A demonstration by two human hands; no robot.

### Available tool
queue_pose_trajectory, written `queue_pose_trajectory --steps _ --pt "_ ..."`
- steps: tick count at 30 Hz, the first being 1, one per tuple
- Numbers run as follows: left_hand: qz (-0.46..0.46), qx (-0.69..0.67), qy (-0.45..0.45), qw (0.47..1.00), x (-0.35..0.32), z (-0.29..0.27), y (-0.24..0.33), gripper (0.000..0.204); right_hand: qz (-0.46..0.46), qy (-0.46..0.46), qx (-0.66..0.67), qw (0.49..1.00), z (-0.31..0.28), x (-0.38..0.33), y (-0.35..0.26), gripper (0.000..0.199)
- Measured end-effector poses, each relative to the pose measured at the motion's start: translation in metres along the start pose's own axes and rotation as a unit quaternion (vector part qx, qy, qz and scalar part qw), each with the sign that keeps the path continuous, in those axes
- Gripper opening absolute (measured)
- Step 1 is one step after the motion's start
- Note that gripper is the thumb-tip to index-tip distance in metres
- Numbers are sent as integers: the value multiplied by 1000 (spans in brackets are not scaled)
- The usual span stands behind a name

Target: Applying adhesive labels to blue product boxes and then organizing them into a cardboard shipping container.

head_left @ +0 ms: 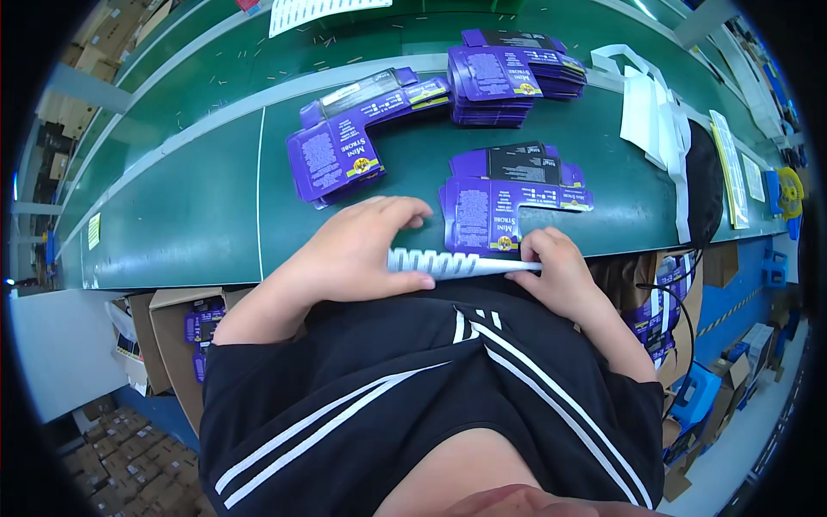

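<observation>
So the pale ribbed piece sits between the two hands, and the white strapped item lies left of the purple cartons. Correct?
Wrong side: in the head view the white strapped item lies right of the purple cartons. The pale ribbed piece does sit between the left hand and right hand.

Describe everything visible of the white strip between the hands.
The strip is slender, pale bluish white, with a row of block-like ridges on its left part and a plain, tapering right part. It may be paper or plastic. It is nearly level across the view, by the near edge of the table, below a purple carton. The right hand pinches its narrow end; the left end reaches the open left hand.
</observation>
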State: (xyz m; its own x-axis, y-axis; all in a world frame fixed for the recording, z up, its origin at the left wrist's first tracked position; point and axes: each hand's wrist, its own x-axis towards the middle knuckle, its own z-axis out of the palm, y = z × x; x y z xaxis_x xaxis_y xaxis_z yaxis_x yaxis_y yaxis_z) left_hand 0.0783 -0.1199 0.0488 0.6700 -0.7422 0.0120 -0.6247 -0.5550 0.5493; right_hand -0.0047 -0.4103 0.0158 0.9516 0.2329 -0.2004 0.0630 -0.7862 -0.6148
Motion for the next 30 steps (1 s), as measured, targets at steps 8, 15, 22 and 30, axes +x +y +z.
queue_pose_trajectory --steps 8,15,22,30 --pt "-115 -231 -48 965 -11 12 -8 48 -179 69 -126 973 18 -6 10 24" --pt "-98 -199 -17 975 -10 5 4 58 -186 91 61 976 4 18 -26 22" --pt "-127 -193 -7 973 -2 4 5 66 -369 94 51 923 21 29 -26 21" --pt "13 -153 -37 987 -3 -4 2 55 -100 355 142 919 -4 44 22 72"
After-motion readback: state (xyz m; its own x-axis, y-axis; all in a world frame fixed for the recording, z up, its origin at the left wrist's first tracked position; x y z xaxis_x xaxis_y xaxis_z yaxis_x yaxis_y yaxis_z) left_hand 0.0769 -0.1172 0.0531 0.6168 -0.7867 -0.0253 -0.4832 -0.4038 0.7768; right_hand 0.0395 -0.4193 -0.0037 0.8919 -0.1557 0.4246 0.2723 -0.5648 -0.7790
